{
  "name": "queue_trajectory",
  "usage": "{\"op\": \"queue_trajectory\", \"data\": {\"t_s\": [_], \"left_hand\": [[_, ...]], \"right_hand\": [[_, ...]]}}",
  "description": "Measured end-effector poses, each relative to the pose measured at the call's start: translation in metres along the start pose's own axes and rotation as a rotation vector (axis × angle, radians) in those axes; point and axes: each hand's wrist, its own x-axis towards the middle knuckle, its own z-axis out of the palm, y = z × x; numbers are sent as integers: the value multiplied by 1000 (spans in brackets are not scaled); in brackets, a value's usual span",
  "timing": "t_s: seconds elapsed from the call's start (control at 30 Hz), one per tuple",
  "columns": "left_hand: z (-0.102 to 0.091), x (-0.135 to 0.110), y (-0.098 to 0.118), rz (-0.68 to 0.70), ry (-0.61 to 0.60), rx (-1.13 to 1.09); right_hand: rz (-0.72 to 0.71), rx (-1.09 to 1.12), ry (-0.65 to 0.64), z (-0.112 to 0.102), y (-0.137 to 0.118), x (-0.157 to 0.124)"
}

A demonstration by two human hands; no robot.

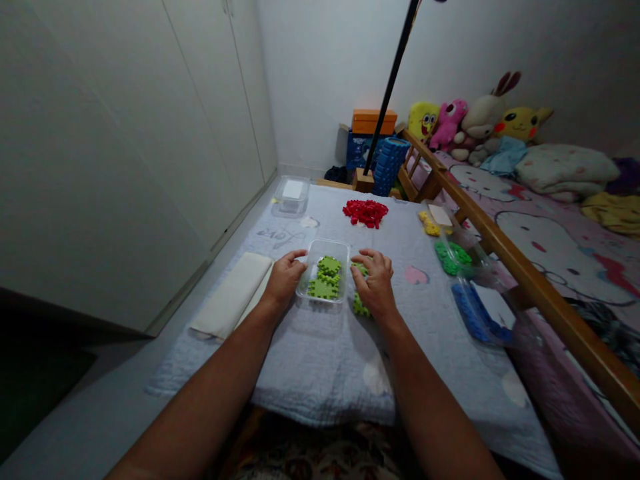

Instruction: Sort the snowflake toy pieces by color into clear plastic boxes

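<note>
Wardrobe: pale doors fill the left side, meeting a white wall.
Bed: on the right, a wooden rail along a pink printed sheet, with a pillow and a row of soft toys at the far end.
Counter: in the middle, a counter spread with a pale blue cloth, beside the bed.
Beyond the counter: a tall black pole, a blue roller, and an orange box above a blue box.
Folded cloth: cream, lying flat on the left of the counter.
Left hand: the left hand is partly open, fingers curved, thumb and fingertips at the left rim of the central tub; whether it grips the rim I cannot tell.
Right hand: the right hand arches just right of the tub, over lime pieces, thumb and fingers slightly parted; whether it has hold of one I cannot tell.
Central tub: a clear, uncovered tub between the hands.
Other tubs: a clear lidded box at the far left; along the right edge, clear containers with blue, green and yellow pieces.
Red pieces: heaped loose near the far edge.
Lime pieces: flat, notched; some lie inside the central tub, others on the cloth beneath and beside the right hand.
</note>
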Motion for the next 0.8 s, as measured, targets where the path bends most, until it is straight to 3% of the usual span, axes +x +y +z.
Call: {"op": "queue_trajectory", "data": {"t_s": [0.13, 0.3, 0.53, 0.8], "left_hand": [[1, -1, 2, -5, 6, 2], [1, 0, 0, -1, -3, -5], [1, 0, -1, -3, -1, -8], [-1, 0, -1, 8, -4, 9]], "right_hand": [[120, -61, 52, -9, 26, 5], [292, -264, -64, -11, 41, 4], [240, -366, -202, -1, 29, 6], [275, -443, -279, -1, 22, 12]]}}
